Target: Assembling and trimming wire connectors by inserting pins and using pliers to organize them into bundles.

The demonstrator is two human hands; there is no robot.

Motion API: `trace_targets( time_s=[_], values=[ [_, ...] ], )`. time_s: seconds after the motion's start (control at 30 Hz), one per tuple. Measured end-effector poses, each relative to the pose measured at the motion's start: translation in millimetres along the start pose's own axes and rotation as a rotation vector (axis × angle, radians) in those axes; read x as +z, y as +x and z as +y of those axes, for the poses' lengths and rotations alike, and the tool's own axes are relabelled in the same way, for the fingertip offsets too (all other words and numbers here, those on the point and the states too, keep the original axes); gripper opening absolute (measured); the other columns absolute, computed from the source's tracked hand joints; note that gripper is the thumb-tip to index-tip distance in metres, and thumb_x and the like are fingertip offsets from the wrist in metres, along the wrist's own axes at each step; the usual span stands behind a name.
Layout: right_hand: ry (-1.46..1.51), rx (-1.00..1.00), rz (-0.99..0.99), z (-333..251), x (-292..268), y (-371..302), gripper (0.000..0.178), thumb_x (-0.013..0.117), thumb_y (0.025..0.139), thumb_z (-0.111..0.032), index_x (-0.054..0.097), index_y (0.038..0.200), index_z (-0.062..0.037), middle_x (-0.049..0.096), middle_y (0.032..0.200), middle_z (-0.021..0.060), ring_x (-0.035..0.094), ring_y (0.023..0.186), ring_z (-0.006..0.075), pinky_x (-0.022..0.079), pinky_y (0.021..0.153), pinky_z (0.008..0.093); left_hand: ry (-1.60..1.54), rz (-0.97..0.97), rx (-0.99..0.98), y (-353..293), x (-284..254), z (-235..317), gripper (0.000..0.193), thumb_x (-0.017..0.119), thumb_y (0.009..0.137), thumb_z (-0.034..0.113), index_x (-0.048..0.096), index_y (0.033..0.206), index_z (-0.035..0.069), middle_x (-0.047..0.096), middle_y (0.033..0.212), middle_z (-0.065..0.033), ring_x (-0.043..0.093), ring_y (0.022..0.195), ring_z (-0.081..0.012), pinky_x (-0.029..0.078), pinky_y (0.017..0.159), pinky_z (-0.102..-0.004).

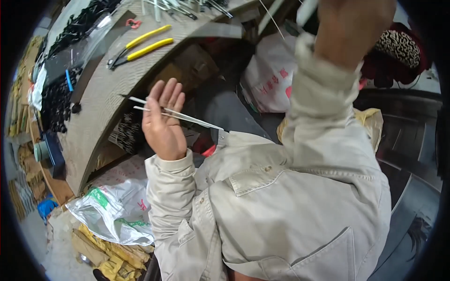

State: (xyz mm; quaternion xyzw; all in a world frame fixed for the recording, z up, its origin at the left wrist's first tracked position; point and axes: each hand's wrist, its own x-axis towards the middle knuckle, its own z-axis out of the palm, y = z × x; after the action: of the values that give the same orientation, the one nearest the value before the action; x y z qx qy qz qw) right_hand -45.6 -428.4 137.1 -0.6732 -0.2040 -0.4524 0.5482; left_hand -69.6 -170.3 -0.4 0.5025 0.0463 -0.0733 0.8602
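Observation:
In front of my chest, my left hand (164,122) is turned palm up with its fingers loosely extended. A couple of thin white rods (199,122) with dark tips lie across it, held under the thumb. My right hand (354,25) is raised at the upper right, smeared by motion and cut off by the picture's edge. A blurred whitish strip (307,11) shows beside it; whether my fingers hold it is hidden. Left of my hands, pliers (140,44) with yellow handles lie on the worktable (101,93).
Several similar rods (173,7) lie at the table's far edge. Black small parts (54,103) and a blue stick (69,79) sit at the left. A white plastic bag (117,206) is below the table, another white sack (269,70) stands beyond my lap.

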Motion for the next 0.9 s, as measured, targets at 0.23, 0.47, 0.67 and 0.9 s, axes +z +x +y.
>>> trace_targets(
  time_s=[0.23, 0.47, 0.67, 0.9],
  values=[
    [-0.033, 0.740, -0.133, -5.0, 34.5, -222.4, 0.013, 0.065, 0.075, 0.000, 0.055, 0.083, 0.0000, 0.059, 0.071, 0.0026, 0.055, 0.063, 0.0053, 0.046, 0.056, 0.0215, 0.096, 0.044, -0.027, -10.3, 19.9, -29.8, 0.042, 0.033, 0.095, 0.028, 0.040, 0.118, -0.006, 0.054, 0.104, -0.0215, 0.057, 0.096, -0.0301, 0.047, 0.087, -0.0389],
    [0.124, 0.807, -0.157, -14.3, 51.1, -253.2, 0.015, 0.064, 0.075, -0.004, 0.053, 0.084, 0.0006, 0.058, 0.073, 0.0103, 0.057, 0.061, 0.0175, 0.044, 0.055, 0.0274, 0.430, 0.147, 0.191, -37.9, 26.6, -51.5, 0.021, 0.043, 0.094, 0.019, 0.048, 0.103, 0.001, 0.043, 0.059, 0.0001, 0.036, 0.050, -0.0036, 0.031, 0.047, -0.0160],
    [0.454, 1.102, -0.087, 19.3, 21.9, -287.8, 0.021, 0.060, 0.083, -0.012, 0.056, 0.099, 0.0003, 0.060, 0.083, 0.0027, 0.056, 0.077, 0.0084, 0.046, 0.069, 0.0234, 0.413, 0.050, 0.467, -29.2, 23.1, -3.3, 0.032, 0.039, 0.094, 0.028, 0.042, 0.114, 0.003, 0.038, 0.061, 0.0001, 0.030, 0.042, -0.0023, 0.019, 0.030, -0.0154],
    [-0.551, 1.185, -0.218, 83.6, -104.3, -461.3, 0.016, 0.054, 0.083, -0.020, 0.056, 0.089, -0.0051, 0.058, 0.085, 0.0132, 0.057, 0.081, 0.0308, 0.045, 0.069, 0.0357, 0.963, 0.147, 1.123, -4.1, 58.3, 49.1, 0.028, 0.043, 0.092, 0.013, 0.040, 0.110, -0.009, 0.050, 0.107, -0.0358, 0.056, 0.096, -0.0421, 0.055, 0.071, -0.0414]
  ],
)
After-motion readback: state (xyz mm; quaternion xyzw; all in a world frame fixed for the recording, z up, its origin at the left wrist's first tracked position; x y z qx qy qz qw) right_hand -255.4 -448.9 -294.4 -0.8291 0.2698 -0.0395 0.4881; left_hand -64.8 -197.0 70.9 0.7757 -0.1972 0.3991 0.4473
